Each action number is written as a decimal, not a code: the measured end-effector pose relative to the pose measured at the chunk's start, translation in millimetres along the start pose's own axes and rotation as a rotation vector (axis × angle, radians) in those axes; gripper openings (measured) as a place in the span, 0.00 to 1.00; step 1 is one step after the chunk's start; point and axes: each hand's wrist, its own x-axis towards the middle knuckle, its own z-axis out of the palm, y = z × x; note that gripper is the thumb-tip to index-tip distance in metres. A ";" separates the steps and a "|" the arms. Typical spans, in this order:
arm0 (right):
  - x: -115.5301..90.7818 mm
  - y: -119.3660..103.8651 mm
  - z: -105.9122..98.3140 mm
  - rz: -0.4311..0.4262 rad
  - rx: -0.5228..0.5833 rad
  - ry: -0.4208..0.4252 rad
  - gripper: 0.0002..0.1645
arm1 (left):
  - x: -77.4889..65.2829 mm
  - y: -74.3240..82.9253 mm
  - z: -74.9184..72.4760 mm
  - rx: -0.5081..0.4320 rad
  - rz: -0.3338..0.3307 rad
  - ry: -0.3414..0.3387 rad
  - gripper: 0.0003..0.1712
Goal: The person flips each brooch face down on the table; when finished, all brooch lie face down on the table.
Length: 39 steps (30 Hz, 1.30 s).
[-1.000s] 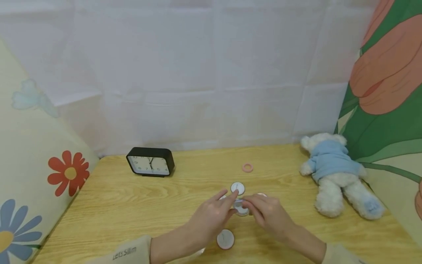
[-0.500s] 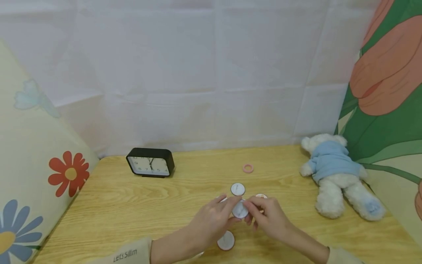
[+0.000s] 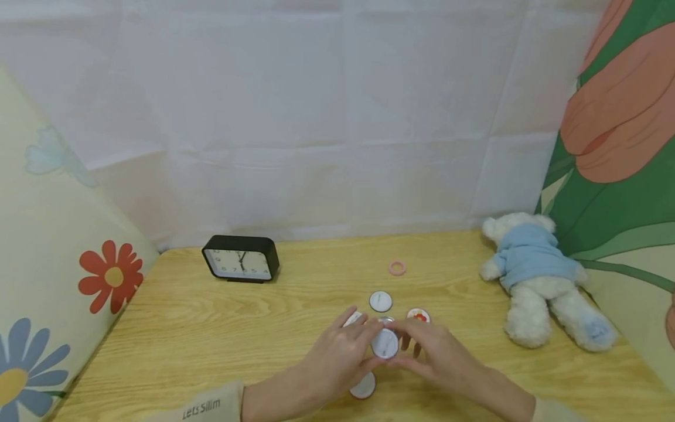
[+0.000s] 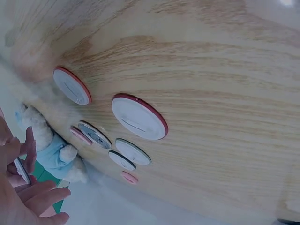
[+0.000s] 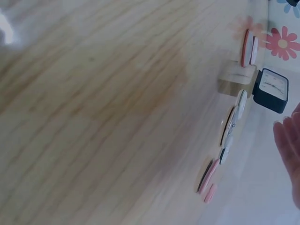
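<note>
Both hands hold a round pin badge (image 3: pixel 385 344) between them, raised off the table, its white back with the pin facing the head camera. My left hand (image 3: pixel 334 349) pinches its left edge with thumb and forefinger. From the other side, my right hand (image 3: pixel 443 351) pinches the right edge. In the left wrist view the badge (image 4: pixel 22 170) shows edge-on among the fingers. Just behind it lies an open-backed metallic disc (image 4: pixel 95 135), mostly covered in the head view. The right wrist view catches only fingers of the right hand (image 5: pixel 290 145).
Around the hands lie more badges: a white-backed one (image 3: pixel 381 301), a flowered one (image 3: pixel 418 316), and one nearer the body (image 3: pixel 362 387). A pink ring (image 3: pixel 397 268) lies farther back. A black clock (image 3: pixel 241 258) stands left; a teddy bear (image 3: pixel 538 275) lies right.
The held badge has turned from nearly edge-on to show its white back, and has come slightly nearer the body. The right hand's fingers have spread to its edge, uncovering the flowered badge.
</note>
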 end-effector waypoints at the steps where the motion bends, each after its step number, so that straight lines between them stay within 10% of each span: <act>1: -1.4 1.1 -0.8 -0.020 -0.018 -0.006 0.27 | -0.5 0.3 0.7 0.002 0.001 -0.010 0.30; 13: -22.1 8.5 5.9 -0.271 -0.344 -0.101 0.22 | -17.2 14.2 20.4 0.157 0.073 -0.098 0.33; 22: -37.0 8.4 16.1 -0.270 -0.414 -0.246 0.20 | -31.8 25.5 46.7 0.298 0.123 -0.068 0.37; 31: -39.0 7.2 18.3 -0.189 -0.400 -0.358 0.16 | -34.6 31.9 48.9 0.294 0.107 -0.230 0.34; 39: -38.1 6.5 18.5 -0.155 -0.397 -0.370 0.12 | -35.7 31.3 49.7 0.327 0.122 -0.245 0.35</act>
